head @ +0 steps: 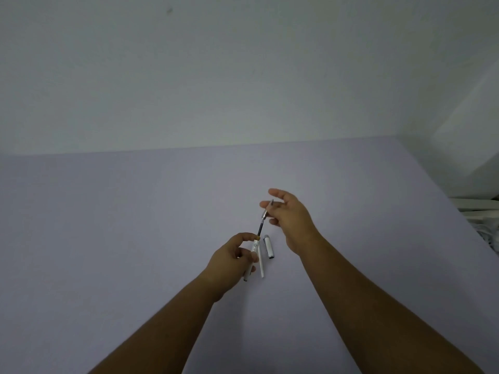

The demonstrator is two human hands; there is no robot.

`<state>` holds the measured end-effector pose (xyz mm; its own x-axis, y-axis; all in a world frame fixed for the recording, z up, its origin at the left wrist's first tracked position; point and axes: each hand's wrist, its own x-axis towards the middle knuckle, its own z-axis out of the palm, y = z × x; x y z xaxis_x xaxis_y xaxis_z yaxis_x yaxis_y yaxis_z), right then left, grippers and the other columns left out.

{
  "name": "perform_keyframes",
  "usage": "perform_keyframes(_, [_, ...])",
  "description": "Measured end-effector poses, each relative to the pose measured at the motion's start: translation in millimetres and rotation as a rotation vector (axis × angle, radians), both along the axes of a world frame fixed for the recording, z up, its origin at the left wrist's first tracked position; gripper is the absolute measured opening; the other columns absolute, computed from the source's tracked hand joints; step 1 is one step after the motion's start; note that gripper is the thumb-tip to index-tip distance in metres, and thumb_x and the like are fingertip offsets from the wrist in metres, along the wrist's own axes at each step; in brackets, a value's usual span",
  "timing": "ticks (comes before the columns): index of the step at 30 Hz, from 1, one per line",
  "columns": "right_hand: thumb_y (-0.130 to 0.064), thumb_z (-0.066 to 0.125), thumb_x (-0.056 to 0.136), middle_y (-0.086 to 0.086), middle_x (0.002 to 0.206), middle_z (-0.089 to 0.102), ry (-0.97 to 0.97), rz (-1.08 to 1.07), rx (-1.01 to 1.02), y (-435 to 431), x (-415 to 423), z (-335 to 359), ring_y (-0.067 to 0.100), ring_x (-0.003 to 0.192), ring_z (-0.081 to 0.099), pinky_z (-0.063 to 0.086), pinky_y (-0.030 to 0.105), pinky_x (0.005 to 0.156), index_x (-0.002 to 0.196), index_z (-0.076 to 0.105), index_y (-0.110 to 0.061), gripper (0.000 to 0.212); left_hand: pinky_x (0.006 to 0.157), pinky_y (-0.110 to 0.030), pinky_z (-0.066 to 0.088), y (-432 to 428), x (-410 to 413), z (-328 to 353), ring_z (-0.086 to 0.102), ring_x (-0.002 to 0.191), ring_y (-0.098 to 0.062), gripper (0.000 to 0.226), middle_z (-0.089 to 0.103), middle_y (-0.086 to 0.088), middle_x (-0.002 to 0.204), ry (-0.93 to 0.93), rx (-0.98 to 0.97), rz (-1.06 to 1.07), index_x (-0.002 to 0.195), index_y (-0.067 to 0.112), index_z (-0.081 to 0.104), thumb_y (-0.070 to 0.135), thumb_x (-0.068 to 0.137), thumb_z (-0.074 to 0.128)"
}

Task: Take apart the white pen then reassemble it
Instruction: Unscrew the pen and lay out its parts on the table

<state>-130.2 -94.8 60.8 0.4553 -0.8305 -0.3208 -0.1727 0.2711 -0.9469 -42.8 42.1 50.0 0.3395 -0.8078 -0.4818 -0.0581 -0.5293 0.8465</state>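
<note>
The white pen is in pieces above the pale purple table [135,225]. My left hand [232,263] grips the white barrel [251,261], which slants up and away from me. A dark ink refill [260,228] sticks out of the barrel's top end. My right hand [290,214] pinches the silver tip piece [266,213] at the refill's far end, its other fingers spread. On the table between my hands lie a thin white tube [261,263] and the white cap [269,247] with a dark end.
A plain white wall [243,76] rises behind the table. The table's right edge runs diagonally, and white cables or straps [480,209] lie beyond it at the far right.
</note>
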Motion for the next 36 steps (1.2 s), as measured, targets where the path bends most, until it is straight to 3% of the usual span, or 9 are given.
perform_keyframes(4, [-0.001, 0.053, 0.092, -0.002, 0.095, 0.067, -0.163, -0.258, 0.088, -23.0, 3.7, 3.1, 0.014, 0.083, 0.064, 0.052, 0.022, 0.069, 0.113, 0.056, -0.020, 0.028, 0.077, -0.034, 0.058, -0.5, 2.5, -4.7, 0.066, 0.078, -0.021, 0.035, 0.069, -0.009, 0.091, 0.036, 0.000, 0.028, 0.094, 0.041, 0.058, 0.008, 0.094, 0.047])
perform_keyframes(6, [-0.003, 0.059, 0.090, 0.004, 0.096, 0.067, -0.150, -0.315, 0.083, -33.1, 0.4, -3.9, 0.013, 0.079, 0.064, 0.053, 0.022, 0.069, 0.108, 0.058, -0.016, 0.023, 0.078, -0.035, 0.058, -1.5, 3.9, -8.4, 0.066, 0.076, -0.020, 0.036, 0.069, -0.008, 0.091, 0.051, 0.003, 0.049, 0.095, 0.041, 0.058, 0.007, 0.093, 0.047])
perform_keyframes(9, [-0.002, 0.060, 0.087, 0.009, 0.087, 0.066, 0.114, -0.170, 0.032, -35.2, -10.1, -30.0, 0.015, 0.070, 0.060, 0.053, 0.024, 0.068, 0.106, 0.062, -0.007, 0.019, 0.078, -0.036, 0.058, -4.4, 5.4, -14.3, 0.067, 0.075, -0.020, 0.035, 0.070, -0.008, 0.091, 0.074, 0.001, 0.092, 0.096, 0.040, 0.058, 0.007, 0.092, 0.048])
perform_keyframes(11, [-0.001, 0.062, 0.084, 0.009, 0.086, 0.066, 0.343, -0.023, 0.007, -29.4, -16.5, -51.5, 0.020, 0.071, 0.060, 0.054, 0.032, 0.073, 0.113, 0.064, -0.004, 0.029, 0.077, -0.035, 0.059, -7.6, 6.3, -18.6, 0.067, 0.075, -0.021, 0.034, 0.071, -0.007, 0.091, 0.086, 0.006, 0.116, 0.094, 0.040, 0.058, 0.007, 0.092, 0.050])
perform_keyframes(14, [-0.007, 0.066, 0.081, 0.014, 0.112, 0.066, 0.596, 0.119, -0.091, -18.5, -21.2, -74.9, 0.025, 0.091, 0.063, 0.051, 0.028, 0.080, 0.117, 0.063, -0.008, 0.037, 0.074, -0.034, 0.059, -13.4, 6.0, -25.4, 0.067, 0.076, -0.022, 0.032, 0.071, -0.010, 0.094, 0.106, 0.025, 0.142, 0.092, 0.039, 0.058, 0.008, 0.091, 0.051])
perform_keyframes(17, [-0.008, 0.064, 0.082, 0.019, 0.113, 0.068, 0.723, 0.154, -0.194, -12.5, -21.5, -86.4, 0.031, 0.105, 0.064, 0.048, 0.027, 0.082, 0.106, 0.067, 0.001, 0.025, 0.075, -0.034, 0.059, -17.8, 3.8, -33.1, 0.067, 0.078, -0.024, 0.031, 0.071, -0.014, 0.097, 0.114, 0.058, 0.158, 0.094, 0.038, 0.058, 0.008, 0.090, 0.052])
perform_keyframes(22, [-0.007, 0.061, 0.083, 0.018, 0.102, 0.071, 0.750, 0.150, -0.250, -9.4, -19.3, -89.7, 0.032, 0.099, 0.065, 0.049, 0.029, 0.080, 0.098, 0.069, 0.004, 0.020, 0.079, -0.037, 0.061, -21.9, 0.7, -45.0, 0.067, 0.082, -0.026, 0.032, 0.071, -0.015, 0.095, 0.147, 0.107, 0.170, 0.111, 0.029, 0.060, 0.009, 0.088, 0.055])
perform_keyframes(26, [-0.010, 0.063, 0.084, 0.014, 0.108, 0.070, 0.712, 0.130, -0.247, -7.5, -21.8, -92.8, 0.026, 0.102, 0.064, 0.048, 0.026, 0.084, 0.103, 0.068, -0.003, 0.021, 0.078, -0.036, 0.061, -22.9, -0.8, -50.9, 0.067, 0.082, -0.025, 0.033, 0.070, -0.009, 0.085, 0.164, 0.126, 0.186, 0.112, 0.029, 0.060, 0.008, 0.087, 0.055])
perform_keyframes(36, [-0.016, 0.060, 0.089, 0.011, 0.117, 0.067, 0.650, 0.109, -0.219, -2.8, -23.9, -91.7, 0.025, 0.110, 0.061, 0.047, 0.028, 0.091, 0.115, 0.064, -0.005, 0.028, 0.074, -0.033, 0.061, -19.8, -0.8, -47.9, 0.067, 0.079, -0.023, 0.032, 0.070, -0.017, 0.099, 0.175, 0.101, 0.197, 0.113, 0.028, 0.059, 0.009, 0.088, 0.055])
